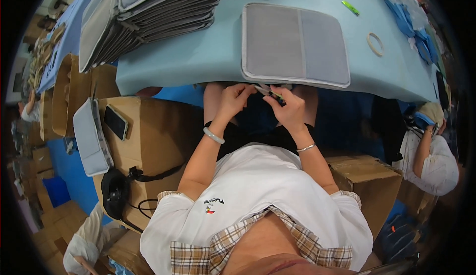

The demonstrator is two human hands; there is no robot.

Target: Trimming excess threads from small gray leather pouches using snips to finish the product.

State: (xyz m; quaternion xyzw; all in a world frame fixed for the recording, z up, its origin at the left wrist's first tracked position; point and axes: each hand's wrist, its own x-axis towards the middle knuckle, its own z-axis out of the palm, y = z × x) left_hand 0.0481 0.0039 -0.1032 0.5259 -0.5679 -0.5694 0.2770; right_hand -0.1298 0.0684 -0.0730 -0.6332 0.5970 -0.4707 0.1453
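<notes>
My right hand (289,107) is closed around small thread snips (264,90) with pale metal blades and a dark and green handle. The blades point left, toward my left hand (234,100), whose thumb and fingers are pinched together near their tips. Whatever those fingers hold is too small to make out. Both hands are above my lap, just in front of the table's near edge. Beyond them a flat grey fabric panel (275,42) with rounded corners and a seam down it lies on the table, touched by neither hand.
A tall stack of grey panels (168,12) stands on the pale blue table (223,52) at left. A green cutter (350,8) and a tape roll (375,44) lie right. Cardboard boxes (163,126) flank me; one bears a phone (116,122). Another person (431,156) sits at right.
</notes>
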